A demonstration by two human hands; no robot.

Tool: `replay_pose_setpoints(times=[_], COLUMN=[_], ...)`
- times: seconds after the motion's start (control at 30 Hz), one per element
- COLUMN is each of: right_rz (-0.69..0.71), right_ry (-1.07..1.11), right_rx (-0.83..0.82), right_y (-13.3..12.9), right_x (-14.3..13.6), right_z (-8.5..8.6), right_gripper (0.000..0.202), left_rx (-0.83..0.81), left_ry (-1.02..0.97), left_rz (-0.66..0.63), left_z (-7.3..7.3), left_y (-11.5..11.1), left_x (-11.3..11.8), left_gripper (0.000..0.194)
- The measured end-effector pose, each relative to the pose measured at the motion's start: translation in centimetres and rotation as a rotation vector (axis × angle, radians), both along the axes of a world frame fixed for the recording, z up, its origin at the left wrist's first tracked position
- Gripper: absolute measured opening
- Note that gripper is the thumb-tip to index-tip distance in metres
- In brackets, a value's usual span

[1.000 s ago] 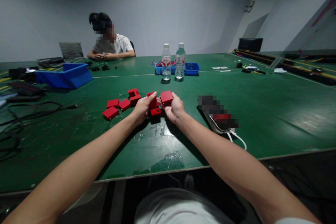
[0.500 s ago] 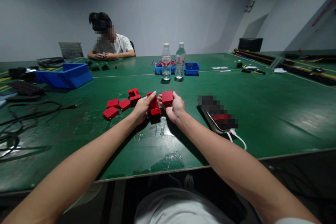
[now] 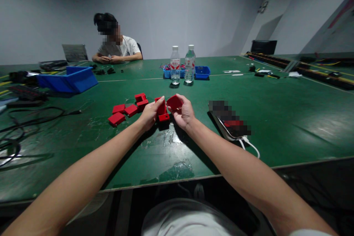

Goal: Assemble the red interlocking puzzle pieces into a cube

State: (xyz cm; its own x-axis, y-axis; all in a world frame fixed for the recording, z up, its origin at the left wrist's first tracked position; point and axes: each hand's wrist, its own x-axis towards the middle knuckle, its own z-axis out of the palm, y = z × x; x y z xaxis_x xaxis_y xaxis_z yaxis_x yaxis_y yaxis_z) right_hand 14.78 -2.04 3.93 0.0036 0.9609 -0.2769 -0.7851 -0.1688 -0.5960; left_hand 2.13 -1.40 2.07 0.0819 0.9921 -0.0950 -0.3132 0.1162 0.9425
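My left hand (image 3: 149,113) grips a red plastic part (image 3: 162,108) held upright above the green table (image 3: 249,92). My right hand (image 3: 184,115) holds a second red part (image 3: 174,102), a small box-like piece tilted in the fingers, close beside the first. The two parts nearly touch between my hands. Several more red parts (image 3: 125,110) lie loose on the table just left of my left hand.
A phone on a white cable (image 3: 231,123) lies right of my right hand. Two water bottles (image 3: 182,64) and small blue bins (image 3: 201,72) stand further back. A large blue bin (image 3: 68,79) and cables (image 3: 24,118) are at left. Another person (image 3: 116,44) sits across the table.
My right hand has turned its red part, which now shows tilted instead of flat-faced. My left hand and its part have stayed in place.
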Motion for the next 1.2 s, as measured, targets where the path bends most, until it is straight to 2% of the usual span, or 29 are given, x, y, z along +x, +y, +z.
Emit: replay_pose_setpoints(times=[0.3,0.5,0.6,0.83,1.03,1.2], right_rz=[0.054,0.153,0.155,0.115,0.147,0.212], right_ry=[0.025,-0.035,-0.047,-0.034,-0.033,0.003], right_rx=[0.062,0.135,0.151,0.033,0.039,0.071], right_y=[-0.77,-0.75,-0.69,-0.87,-0.81,-0.63], right_x=[0.00,-0.04,-0.09,0.13,0.36,0.47], right_z=[0.80,0.31,0.18,0.78,0.69,0.31], right_gripper=[0.027,0.040,0.039,0.032,0.029,0.038], left_rx=[0.001,0.009,0.009,-0.005,-0.004,-0.008], left_ry=[-0.014,-0.014,-0.011,-0.015,-0.029,-0.019], left_rz=[0.006,-0.009,-0.013,0.012,0.022,-0.012], left_z=[-0.27,-0.21,-0.25,-0.30,-0.27,-0.32], left_y=[0.13,0.06,0.11,0.21,0.18,0.23], left_x=[-0.12,-0.04,-0.02,-0.04,0.01,-0.10], left_gripper=[0.039,0.041,0.041,0.036,0.035,0.037])
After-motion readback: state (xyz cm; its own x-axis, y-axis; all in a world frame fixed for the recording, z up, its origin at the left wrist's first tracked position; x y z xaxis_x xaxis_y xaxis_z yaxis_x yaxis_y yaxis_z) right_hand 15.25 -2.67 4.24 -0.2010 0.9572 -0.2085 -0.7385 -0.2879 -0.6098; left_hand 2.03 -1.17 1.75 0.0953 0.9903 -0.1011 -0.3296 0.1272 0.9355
